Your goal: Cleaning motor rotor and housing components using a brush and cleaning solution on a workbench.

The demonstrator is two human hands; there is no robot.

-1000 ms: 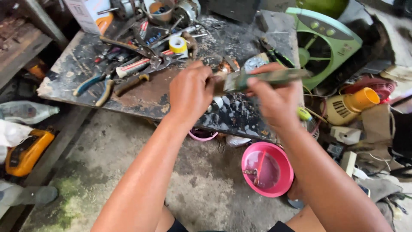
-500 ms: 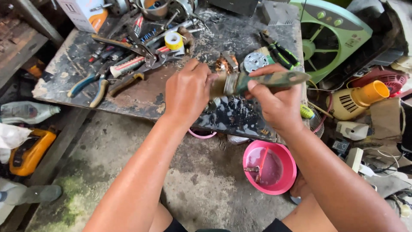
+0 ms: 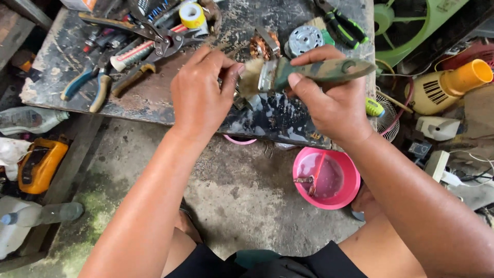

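Bare dark worktop point(image 3: 154, 98) at centre-left leaves passing room; scattered pliers point(image 3: 87, 85) and yellow tape roll point(image 3: 192, 14) crowd the upper left.

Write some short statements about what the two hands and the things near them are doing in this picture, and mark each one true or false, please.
1. The right hand grips a paintbrush by its green handle. True.
2. The brush bristles point toward the left hand. True.
3. The pink bowl stands on the workbench. False: it sits on the concrete floor below the bench edge.
4. The blue-handled pliers are in the left hand. False: they lie on the bench, apart from both hands.
5. A roll of yellow tape lies on the bench beyond the left hand. True.
6. The yellow motor housing is at the person's left. False: it is at the right.
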